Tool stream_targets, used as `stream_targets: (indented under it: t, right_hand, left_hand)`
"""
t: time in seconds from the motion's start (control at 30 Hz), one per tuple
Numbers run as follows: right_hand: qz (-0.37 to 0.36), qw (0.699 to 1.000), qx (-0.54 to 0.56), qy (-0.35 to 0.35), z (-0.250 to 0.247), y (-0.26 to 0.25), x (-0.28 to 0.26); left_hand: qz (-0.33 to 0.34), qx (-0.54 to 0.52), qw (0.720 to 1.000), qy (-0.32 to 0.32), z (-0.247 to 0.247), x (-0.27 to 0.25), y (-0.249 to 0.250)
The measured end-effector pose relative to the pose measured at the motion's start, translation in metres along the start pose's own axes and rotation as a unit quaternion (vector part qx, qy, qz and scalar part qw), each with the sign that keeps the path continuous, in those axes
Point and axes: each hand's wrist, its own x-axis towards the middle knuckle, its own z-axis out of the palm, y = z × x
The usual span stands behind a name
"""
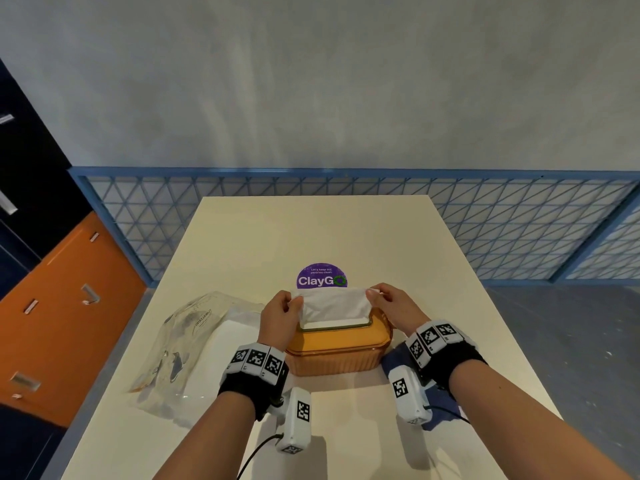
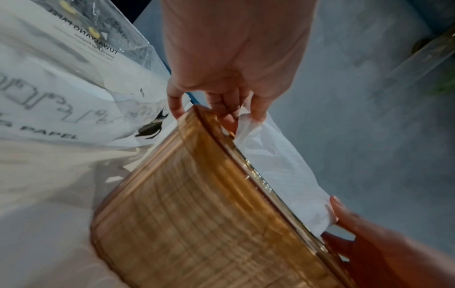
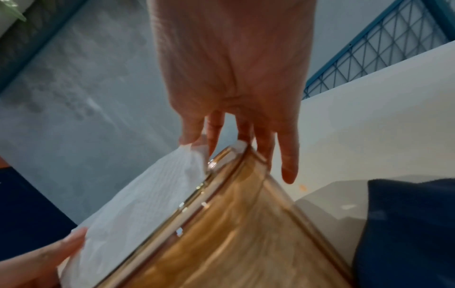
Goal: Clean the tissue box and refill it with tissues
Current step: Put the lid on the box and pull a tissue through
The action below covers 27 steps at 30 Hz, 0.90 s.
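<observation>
Cream table (image 1: 346, 230) carries the amber tissue box (image 1: 337, 348), rigid and light by appearance, while left hand (image 1: 278, 315) and right hand (image 1: 394, 308) pinch the soft, tear-prone tissue (image 1: 334, 304) at its upper corners above the slot.

A cream table (image 1: 346, 233) stands with its far edge near a grey wall (image 1: 311, 81). Along the wall's foot runs a blue mesh railing (image 1: 519, 220). At the left stand orange cabinets (image 1: 69, 317) and dark ones (image 1: 24, 174) with metal handles. The floor (image 1: 571, 334) at the right is grey. Light is soft and even.
</observation>
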Motion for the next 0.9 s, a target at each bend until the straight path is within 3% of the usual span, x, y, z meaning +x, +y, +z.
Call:
stream_targets:
  t: [0.1,0.43,0.67,0.9]
  right_hand:
    - [0.004,0.999,-0.014,-0.041,-0.005,0.001,-0.006]
    - [0.027,0.992,-0.121,0.033,0.010,-0.006,0.004]
    - [0.018,0.999,-0.031,0.003,-0.004,0.004,-0.001]
    - [0.027,0.995,-0.078,0.051,0.001,-0.003,-0.003]
  left_hand:
    - [-0.001,0.007,1.000,0.005,0.001,0.001,0.000]
    - [-0.037,0.065,0.997,0.031,0.005,0.004,0.014]
    - [-0.018,0.058,0.998,0.003,-0.006,0.000,0.004]
    - [-0.047,0.063,0.996,0.031,-0.001,0.005,0.017]
